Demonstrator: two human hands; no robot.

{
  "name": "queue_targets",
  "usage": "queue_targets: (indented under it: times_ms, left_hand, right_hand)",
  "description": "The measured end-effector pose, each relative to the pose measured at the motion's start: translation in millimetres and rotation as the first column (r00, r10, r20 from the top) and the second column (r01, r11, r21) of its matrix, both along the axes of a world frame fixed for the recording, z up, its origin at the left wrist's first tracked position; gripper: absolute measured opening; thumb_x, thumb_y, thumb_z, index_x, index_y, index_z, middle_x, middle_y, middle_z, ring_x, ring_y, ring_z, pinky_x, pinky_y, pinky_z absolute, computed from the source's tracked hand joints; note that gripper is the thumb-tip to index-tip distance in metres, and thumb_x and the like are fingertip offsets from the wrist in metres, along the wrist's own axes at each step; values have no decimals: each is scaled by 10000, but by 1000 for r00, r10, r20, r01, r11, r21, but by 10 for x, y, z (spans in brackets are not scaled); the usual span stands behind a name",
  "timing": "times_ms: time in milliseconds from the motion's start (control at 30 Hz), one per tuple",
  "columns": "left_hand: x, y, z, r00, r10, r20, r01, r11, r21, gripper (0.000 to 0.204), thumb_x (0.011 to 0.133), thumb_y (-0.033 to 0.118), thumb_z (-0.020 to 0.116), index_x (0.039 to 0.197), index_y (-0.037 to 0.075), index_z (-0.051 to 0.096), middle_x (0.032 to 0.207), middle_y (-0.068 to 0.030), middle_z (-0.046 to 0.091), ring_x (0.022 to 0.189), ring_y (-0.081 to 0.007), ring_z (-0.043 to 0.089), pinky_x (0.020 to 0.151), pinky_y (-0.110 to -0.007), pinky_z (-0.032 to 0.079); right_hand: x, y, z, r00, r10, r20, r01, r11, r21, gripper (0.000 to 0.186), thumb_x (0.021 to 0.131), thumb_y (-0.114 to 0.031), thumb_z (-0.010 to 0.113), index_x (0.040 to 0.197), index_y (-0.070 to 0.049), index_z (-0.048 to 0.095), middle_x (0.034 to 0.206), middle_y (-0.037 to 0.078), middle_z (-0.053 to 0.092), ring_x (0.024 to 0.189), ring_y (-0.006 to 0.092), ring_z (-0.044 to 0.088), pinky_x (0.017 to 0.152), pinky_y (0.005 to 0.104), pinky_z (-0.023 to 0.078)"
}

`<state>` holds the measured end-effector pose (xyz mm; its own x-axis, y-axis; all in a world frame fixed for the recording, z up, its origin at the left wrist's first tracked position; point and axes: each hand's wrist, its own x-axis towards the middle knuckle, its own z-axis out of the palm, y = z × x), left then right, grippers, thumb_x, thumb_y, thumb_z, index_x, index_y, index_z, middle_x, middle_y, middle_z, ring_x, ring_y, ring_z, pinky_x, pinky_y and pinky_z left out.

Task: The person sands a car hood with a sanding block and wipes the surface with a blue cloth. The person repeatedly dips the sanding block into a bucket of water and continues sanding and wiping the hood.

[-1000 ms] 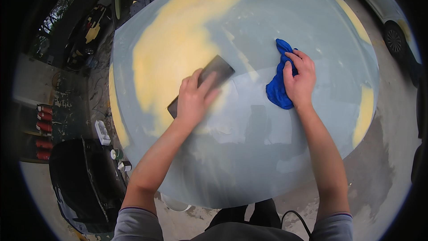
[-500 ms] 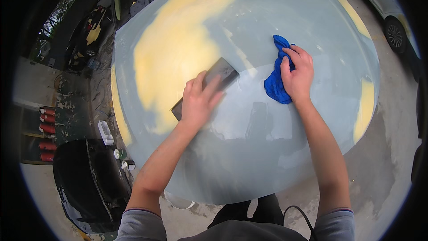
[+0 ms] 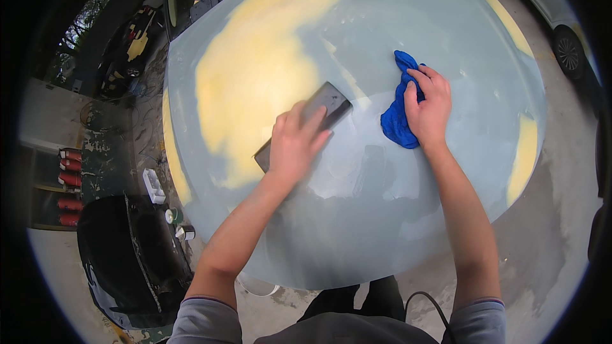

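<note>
A grey car hood (image 3: 357,216) with pale yellow filler patches (image 3: 255,83) spreads out below me. My left hand (image 3: 294,143) grips a long dark sanding block (image 3: 331,100) that lies slantwise on the hood, at the lower right edge of the big yellow patch. The hand is slightly blurred. To the right, my right hand (image 3: 428,105) pinches a crumpled blue cloth (image 3: 398,121) against the grey surface. The cloth looks damp and hangs out on the thumb side of the hand.
At the left lie a black car panel (image 3: 121,261), a white tray (image 3: 153,186) and small cans (image 3: 185,232). Red canisters (image 3: 70,169) stand by the wall. A white bucket (image 3: 258,285) is under the hood's near edge. Another car's wheel (image 3: 567,51) shows at far right.
My left hand and the sanding block have shifted a little to the right on the hood. The right hand and blue cloth stay nearly where they were; the whole view has moved slightly.
</note>
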<state>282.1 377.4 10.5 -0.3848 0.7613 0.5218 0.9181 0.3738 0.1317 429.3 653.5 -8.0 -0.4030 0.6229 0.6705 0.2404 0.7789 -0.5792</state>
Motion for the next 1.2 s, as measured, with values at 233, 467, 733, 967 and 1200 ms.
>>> queue_targets:
  times_ms: [233,467,733,967,1200]
  left_hand:
    - [-901,589,118,972,235,13,-235,972,-18,497,974,343,836,1432,163,770,1456,-251,682,1143,-438,682,1004,-501,606]
    - [15,-115,23,999,46,-13,-47,995,-86,572,906,279,913,1450,170,773,1494,-206,651,1146,-388,654,1012,-474,600]
    - [-588,546,102,986,163,42,-162,986,-25,503,935,299,869,1414,172,780,1455,-213,684,1115,-415,679,975,-493,613]
    - [-167,118,35,996,85,-2,-85,996,-6,564,864,228,912,1411,176,782,1444,-193,669,1115,-399,669,979,-487,609]
    - [-356,413,-16,965,263,13,-262,965,-12,531,938,323,865,1441,183,766,1433,-229,685,1133,-409,674,999,-482,602]
  right_hand:
    - [-84,-120,62,997,66,-46,-68,997,-45,253,931,-111,741,1160,-123,849,1294,106,768,1226,352,680,1036,455,579]
    - [-13,-31,-31,1000,4,-11,-4,1000,-5,242,933,-118,749,1155,-123,845,1310,115,759,1222,358,681,1027,456,582]
    - [-25,-69,-28,999,38,-31,-40,998,-41,232,946,-132,739,1150,-111,848,1283,114,771,1218,351,682,1006,436,587]
    - [-24,9,-5,999,29,-25,-29,1000,3,232,944,-131,743,1153,-114,844,1295,110,764,1217,359,679,1025,452,578]
    - [-31,-9,-38,998,52,-44,-53,998,-21,240,940,-129,746,1161,-113,839,1303,117,754,1232,360,670,1032,461,574]
